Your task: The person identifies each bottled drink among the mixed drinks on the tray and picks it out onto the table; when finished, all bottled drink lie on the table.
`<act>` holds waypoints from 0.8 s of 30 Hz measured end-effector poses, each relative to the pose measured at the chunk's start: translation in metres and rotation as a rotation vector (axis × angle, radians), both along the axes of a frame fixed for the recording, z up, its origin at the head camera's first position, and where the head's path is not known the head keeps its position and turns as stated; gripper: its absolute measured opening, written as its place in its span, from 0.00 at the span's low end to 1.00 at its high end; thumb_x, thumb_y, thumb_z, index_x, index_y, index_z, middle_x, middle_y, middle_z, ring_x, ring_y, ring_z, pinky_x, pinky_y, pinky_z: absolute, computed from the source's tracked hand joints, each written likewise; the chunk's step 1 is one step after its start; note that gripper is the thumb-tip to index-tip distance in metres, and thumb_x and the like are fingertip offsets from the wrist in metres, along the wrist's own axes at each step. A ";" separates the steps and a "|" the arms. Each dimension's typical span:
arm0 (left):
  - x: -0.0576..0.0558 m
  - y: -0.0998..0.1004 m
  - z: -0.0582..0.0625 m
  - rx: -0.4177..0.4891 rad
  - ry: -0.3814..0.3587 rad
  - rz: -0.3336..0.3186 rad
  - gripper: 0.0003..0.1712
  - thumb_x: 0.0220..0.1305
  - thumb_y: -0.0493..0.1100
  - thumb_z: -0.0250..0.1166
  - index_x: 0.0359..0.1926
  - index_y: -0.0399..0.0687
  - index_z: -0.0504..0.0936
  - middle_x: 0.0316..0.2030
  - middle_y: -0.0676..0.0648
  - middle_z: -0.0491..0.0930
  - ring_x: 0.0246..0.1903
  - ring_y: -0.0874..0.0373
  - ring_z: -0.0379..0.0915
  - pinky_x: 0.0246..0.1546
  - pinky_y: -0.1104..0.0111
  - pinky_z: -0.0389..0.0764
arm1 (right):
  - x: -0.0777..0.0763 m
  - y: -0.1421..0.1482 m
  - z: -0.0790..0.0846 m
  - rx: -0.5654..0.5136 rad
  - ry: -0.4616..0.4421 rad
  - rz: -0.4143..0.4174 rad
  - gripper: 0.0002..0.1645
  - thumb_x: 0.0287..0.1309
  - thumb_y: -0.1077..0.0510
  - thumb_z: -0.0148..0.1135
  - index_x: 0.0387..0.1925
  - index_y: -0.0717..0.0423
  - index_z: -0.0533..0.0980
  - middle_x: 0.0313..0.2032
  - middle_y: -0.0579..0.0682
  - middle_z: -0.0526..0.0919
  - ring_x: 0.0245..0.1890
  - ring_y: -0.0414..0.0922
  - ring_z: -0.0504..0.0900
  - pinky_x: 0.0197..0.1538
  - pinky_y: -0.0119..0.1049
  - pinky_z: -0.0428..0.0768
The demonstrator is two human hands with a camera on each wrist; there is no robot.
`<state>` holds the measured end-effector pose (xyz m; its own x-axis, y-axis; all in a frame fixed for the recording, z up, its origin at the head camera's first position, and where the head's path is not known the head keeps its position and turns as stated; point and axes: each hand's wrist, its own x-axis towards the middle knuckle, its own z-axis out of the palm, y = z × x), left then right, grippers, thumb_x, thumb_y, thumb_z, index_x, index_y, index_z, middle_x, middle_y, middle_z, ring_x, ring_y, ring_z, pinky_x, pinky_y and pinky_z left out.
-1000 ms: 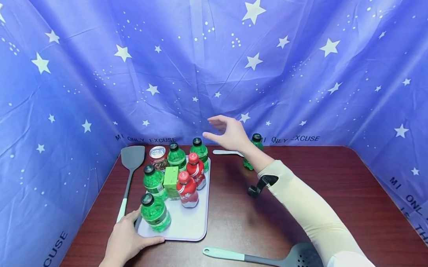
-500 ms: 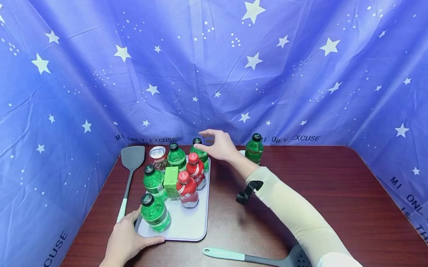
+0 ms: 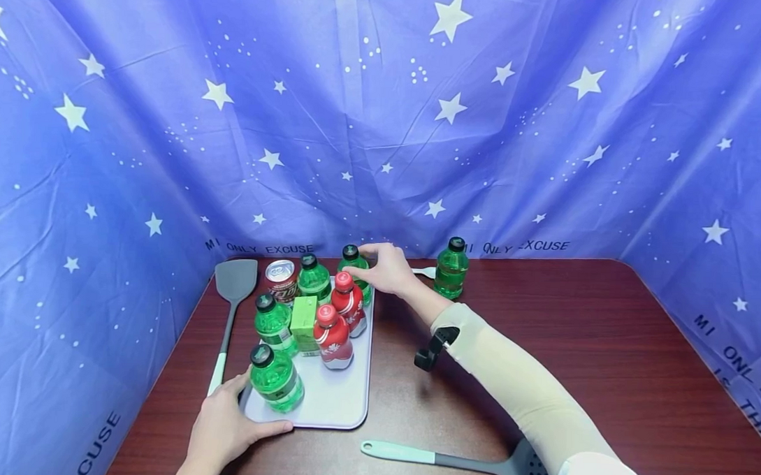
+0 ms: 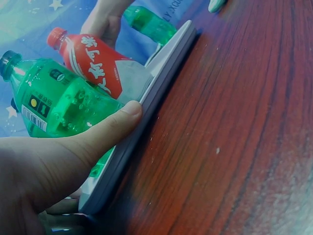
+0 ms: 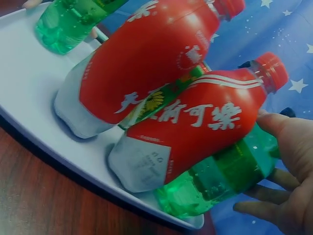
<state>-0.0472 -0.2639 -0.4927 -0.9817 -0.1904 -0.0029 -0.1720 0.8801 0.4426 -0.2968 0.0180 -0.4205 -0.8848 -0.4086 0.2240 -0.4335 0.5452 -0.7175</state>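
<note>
My left hand grips the near left corner of the white tray, thumb along the front rim beside a green bottle. Thumb and fingers of my right hand reach round the upper part of another green bottle at the tray's back right; some fingers are hidden behind it in the right wrist view. Two red-labelled cola bottles stand in front of that bottle. A green carton, two more green bottles and a soda can are also grouped at the tray.
Left of the tray lies a grey spatula with a mint handle. A slotted turner lies at the front, partly under the right forearm. Behind the right arm stands a lone green bottle, near a white utensil. Starry curtains border the table.
My right hand has come down and to the left, from above the table to the back right green bottle. The left hand and the tray have stayed in place.
</note>
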 end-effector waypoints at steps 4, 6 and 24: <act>0.000 -0.001 0.000 -0.003 -0.008 0.003 0.84 0.23 0.84 0.81 0.74 0.32 0.72 0.63 0.29 0.81 0.64 0.30 0.78 0.62 0.36 0.80 | 0.002 -0.002 -0.002 -0.043 -0.031 -0.029 0.30 0.58 0.41 0.80 0.59 0.49 0.87 0.56 0.51 0.91 0.55 0.52 0.89 0.57 0.47 0.85; 0.000 -0.001 0.000 -0.002 -0.014 0.005 0.84 0.23 0.84 0.82 0.75 0.33 0.71 0.64 0.29 0.81 0.64 0.30 0.78 0.62 0.36 0.80 | 0.004 -0.002 0.000 -0.072 -0.058 -0.056 0.31 0.57 0.42 0.81 0.59 0.49 0.87 0.57 0.51 0.91 0.51 0.53 0.90 0.56 0.47 0.86; -0.001 0.000 0.001 0.006 -0.017 0.010 0.85 0.22 0.84 0.82 0.75 0.32 0.71 0.64 0.28 0.81 0.64 0.30 0.78 0.62 0.37 0.79 | 0.021 0.027 0.046 -0.254 -0.128 -0.158 0.30 0.54 0.46 0.84 0.58 0.48 0.88 0.57 0.52 0.90 0.51 0.50 0.92 0.49 0.42 0.91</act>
